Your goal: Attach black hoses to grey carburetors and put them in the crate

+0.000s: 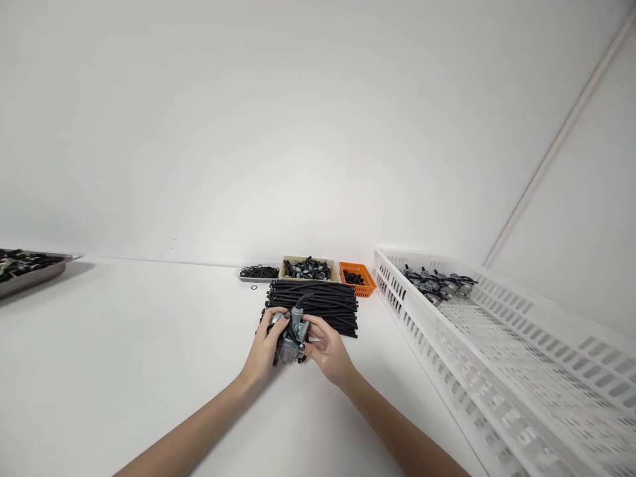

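Note:
A grey metal carburetor (pixel 293 331) with black rubber parts is held between both hands over the white table. My left hand (pixel 263 344) is closed around its left side, thumb on top. On its right side, the fingers of my right hand (pixel 325 348) pinch near the body; a black piece shows by the fingertips, too small to name. A black cap with a bent tube rises from the carburetor's top. Just behind lies a pile of black rubber hoses (pixel 328 308), partly hidden by the carburetor and hands.
Along the wall stand a clear tray of black rings (pixel 260 271), a cream tray of black and grey parts (pixel 308 267) and an orange basket (pixel 368 289). One loose ring (pixel 254 287) lies nearby. A white crate (pixel 427 351) with several carburetors (pixel 432 283) stands right; a metal tray (pixel 47 271) left.

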A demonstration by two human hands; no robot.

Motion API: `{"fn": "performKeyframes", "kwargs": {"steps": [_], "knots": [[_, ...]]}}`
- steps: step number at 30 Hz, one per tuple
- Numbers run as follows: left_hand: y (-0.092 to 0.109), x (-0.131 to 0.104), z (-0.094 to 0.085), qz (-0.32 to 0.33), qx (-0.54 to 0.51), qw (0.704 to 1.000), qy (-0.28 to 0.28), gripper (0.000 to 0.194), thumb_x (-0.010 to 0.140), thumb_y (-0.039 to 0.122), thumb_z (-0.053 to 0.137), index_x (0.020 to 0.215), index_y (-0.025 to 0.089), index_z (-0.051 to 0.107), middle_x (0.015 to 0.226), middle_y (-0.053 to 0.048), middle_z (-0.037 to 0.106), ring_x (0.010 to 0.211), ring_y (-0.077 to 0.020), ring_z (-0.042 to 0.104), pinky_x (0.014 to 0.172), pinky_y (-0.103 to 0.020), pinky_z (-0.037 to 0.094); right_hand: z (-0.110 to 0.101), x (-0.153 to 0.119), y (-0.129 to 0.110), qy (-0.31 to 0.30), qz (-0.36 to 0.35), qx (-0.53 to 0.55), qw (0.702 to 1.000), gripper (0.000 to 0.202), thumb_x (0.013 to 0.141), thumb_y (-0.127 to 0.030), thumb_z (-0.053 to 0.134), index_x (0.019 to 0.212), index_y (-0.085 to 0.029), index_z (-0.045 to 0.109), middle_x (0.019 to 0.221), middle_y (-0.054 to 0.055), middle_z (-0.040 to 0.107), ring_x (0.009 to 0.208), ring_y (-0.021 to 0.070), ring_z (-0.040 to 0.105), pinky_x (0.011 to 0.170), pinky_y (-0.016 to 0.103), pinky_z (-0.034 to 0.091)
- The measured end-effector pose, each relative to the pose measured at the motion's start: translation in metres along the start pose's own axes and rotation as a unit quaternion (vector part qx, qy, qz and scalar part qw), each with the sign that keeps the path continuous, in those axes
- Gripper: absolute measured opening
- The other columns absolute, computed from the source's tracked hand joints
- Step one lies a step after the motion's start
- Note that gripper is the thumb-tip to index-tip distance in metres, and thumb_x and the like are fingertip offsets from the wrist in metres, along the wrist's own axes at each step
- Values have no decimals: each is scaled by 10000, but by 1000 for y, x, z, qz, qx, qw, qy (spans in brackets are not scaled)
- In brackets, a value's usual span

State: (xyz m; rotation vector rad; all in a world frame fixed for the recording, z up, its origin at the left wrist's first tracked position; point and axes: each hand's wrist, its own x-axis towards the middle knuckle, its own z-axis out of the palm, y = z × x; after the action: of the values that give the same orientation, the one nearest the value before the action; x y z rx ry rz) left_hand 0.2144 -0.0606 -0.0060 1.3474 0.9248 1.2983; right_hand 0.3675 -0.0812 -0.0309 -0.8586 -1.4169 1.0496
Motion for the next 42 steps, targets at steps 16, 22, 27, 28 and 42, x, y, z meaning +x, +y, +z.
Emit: {"fn": "performKeyframes", "kwargs": {"steps": [16, 22, 27, 28, 42], "knots": [[-4, 3, -3, 24, -12, 999, -39, 361, 713, 289, 554, 1058, 219, 473, 889, 2, 582, 789, -166, 554, 729, -280, 443, -4, 3, -1, 22, 9, 26, 999, 534, 635, -369, 790, 1096, -209, 574, 1013, 88, 694, 957, 253, 651, 819, 411, 517], [-7, 3, 2, -49, -127, 990, -19, 319, 755, 399, 526, 1010, 209, 499, 931, -16, 586, 829, -194, 583, 743, -314, 464, 3, -7, -10, -9, -30, -65, 997, 828, 609, -289, 813, 1330, -268, 408, 1264, 97, 566, 1156, 259, 540, 986, 463, 415], [-4, -1, 7, -42, -135, 990, 4, 346, 750, 460, 547, 980, 201, 534, 968, -28, 582, 904, -203, 573, 790, -310, 469, 10, -12, -12, -23, -25, -76, 997, 1052, 598, -218, 815, 1434, -299, 181, 1364, 102, 474, 1237, 249, 472, 1041, 465, 362], [-4, -2, 7, -30, -124, 992, -1, 357, 749, 466, 550, 986, 200, 542, 993, -36, 583, 933, -210, 570, 797, -309, 470, 10, -11, -12, -17, -25, -77, 997, 997, 622, -205, 793, 1421, -298, 205, 1335, 95, 502, 1199, 242, 506, 1016, 449, 391], [4, 8, -6, 19, -32, 995, -96, 561, 809, 540, 500, 1299, 309, 354, 1472, -89, 259, 1095, -309, 574, 749, -427, 575, -10, 28, -66, 311, -203, 25, 928, 712, 710, -310, 701, 1253, -255, 244, 1287, 150, 488, 1118, 227, 548, 968, 405, 434]]}}
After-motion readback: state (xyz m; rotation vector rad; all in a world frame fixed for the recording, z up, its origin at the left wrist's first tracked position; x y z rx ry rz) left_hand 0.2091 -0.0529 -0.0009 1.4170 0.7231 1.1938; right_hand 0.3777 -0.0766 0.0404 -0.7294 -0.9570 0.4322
